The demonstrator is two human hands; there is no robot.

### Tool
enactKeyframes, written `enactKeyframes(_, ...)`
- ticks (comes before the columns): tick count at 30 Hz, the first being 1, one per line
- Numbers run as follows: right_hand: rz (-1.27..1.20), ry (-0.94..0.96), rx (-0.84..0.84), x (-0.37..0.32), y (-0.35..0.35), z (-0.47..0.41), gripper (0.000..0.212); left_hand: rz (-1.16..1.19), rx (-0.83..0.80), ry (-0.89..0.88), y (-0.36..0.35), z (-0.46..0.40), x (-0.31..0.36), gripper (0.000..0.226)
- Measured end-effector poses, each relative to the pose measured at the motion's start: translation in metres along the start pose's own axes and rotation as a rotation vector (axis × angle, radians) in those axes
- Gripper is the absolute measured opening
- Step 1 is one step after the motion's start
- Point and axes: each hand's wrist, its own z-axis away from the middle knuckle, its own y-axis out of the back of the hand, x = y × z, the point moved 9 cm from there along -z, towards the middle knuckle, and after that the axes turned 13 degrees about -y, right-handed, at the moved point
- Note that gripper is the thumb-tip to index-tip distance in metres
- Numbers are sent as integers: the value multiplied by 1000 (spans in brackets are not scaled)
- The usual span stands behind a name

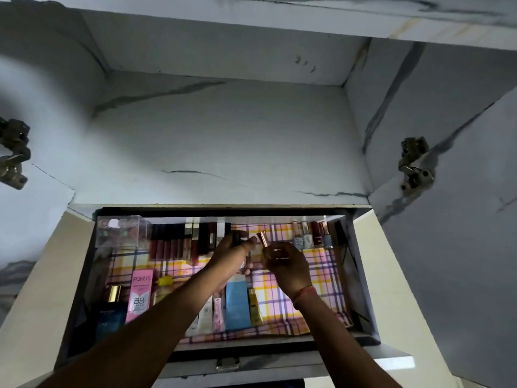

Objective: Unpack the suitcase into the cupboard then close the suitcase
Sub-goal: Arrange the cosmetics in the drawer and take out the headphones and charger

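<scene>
An open cupboard drawer (361, 275) lined with pink and yellow checked paper holds cosmetics. Both my hands reach over its middle. My left hand (235, 252) grips a dark lipstick tube (237, 237) at the fingertips. My right hand (285, 264) holds a rose-gold lipstick (263, 238) upright, with more small tubes hidden in the palm. A row of dark lipsticks (179, 242) stands at the back left of the drawer. The suitcase is out of view.
Nail polish bottles (310, 233) stand at the back right, a clear plastic box (121, 232) at the back left. A pink Pond's tube (139, 298), a blue tube (236, 303) and other tubes lie along the front. Above is a marbled shelf (218, 141), with door hinges (414, 166) at the sides.
</scene>
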Motion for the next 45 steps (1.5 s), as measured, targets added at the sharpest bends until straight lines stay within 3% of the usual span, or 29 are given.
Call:
enactKeyframes(1, 191, 59, 84, -2, 4, -3, 6, -15, 3, 8, 0, 1, 0, 9)
enactKeyframes(4, 653, 100, 289, -4, 11, -13, 24, 14, -7, 80, -1, 3, -13, 5)
enactKeyframes(6, 869, 195, 364, -9, 7, -20, 27, 17, -37, 114, -2, 3, -21, 19)
enactKeyframes(9, 998, 199, 414, -2, 3, -34, 25, -1, -63, 117, -4, 3, -25, 38)
enactKeyframes(14, 1083, 227, 488, 7, 1, -41, 29, -22, -65, 65, 1, 12, -12, 45)
enactKeyframes(17, 1074, 250, 484, 8, -1, -42, 40, 10, -22, 43, 7, 15, -13, 61)
enactKeyframes(21, 1066, 398, 371, 7, -12, -41, 43, 84, 38, 65, 17, 11, -22, 49)
enactKeyframes(27, 1144, 387, 327, 14, -7, -49, 47, 151, 71, 24, 13, 9, -13, 19)
enactKeyframes(31, 1148, 373, 334, 11, -5, -52, 41, 71, 74, -14, 14, 7, -11, 18)
enactKeyframes(39, 1105, 394, 358, 12, -1, -51, 38, 170, 107, 28, 11, 1, -14, 17)
enactKeyframes(42, 946, 459, 310, 2, 0, -45, 41, 172, 97, 18, 9, -1, -15, 17)
enactKeyframes(45, 618, 487, 128, -9, -5, -33, 45, 171, 94, 6, 8, -7, -17, 16)
